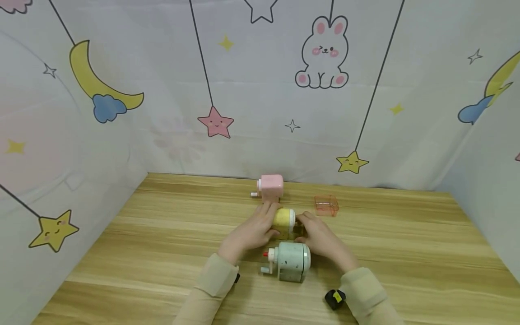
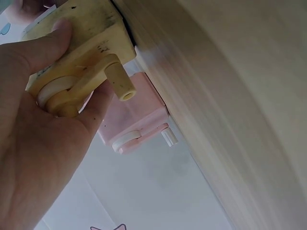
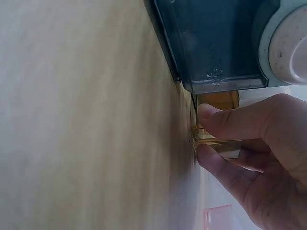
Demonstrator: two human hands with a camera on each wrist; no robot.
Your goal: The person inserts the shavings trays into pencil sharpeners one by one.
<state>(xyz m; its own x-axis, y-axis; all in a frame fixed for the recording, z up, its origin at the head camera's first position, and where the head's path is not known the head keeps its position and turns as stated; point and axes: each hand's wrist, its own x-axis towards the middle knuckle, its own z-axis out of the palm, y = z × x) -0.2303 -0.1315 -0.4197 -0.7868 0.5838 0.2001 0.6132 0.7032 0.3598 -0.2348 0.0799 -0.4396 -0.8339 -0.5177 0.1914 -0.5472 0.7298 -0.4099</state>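
In the head view a yellow crank pencil sharpener [image 1: 283, 218] stands mid-table between both hands. My left hand [image 1: 255, 229] grips it at its crank end, thumb on the near side; the left wrist view shows the yellow crank [image 2: 98, 76] by the palm. At the sharpener's other end, my right hand [image 1: 321, 238] pinches a clear amber shavings drawer [image 3: 230, 152] between thumb and fingers, low over the tabletop. Close in front stands a mint green crank sharpener [image 1: 291, 262], which partly covers the view of the drawer in the right wrist view.
Behind the yellow one stands a pink crank sharpener [image 1: 271, 186]. A clear red drawer [image 1: 326, 206] lies to its right on the wooden table [image 1: 170, 225]. Printed cloth walls [image 1: 260, 149] rise at the back and sides. A small black device [image 1: 335, 299] shows by the right cuff.
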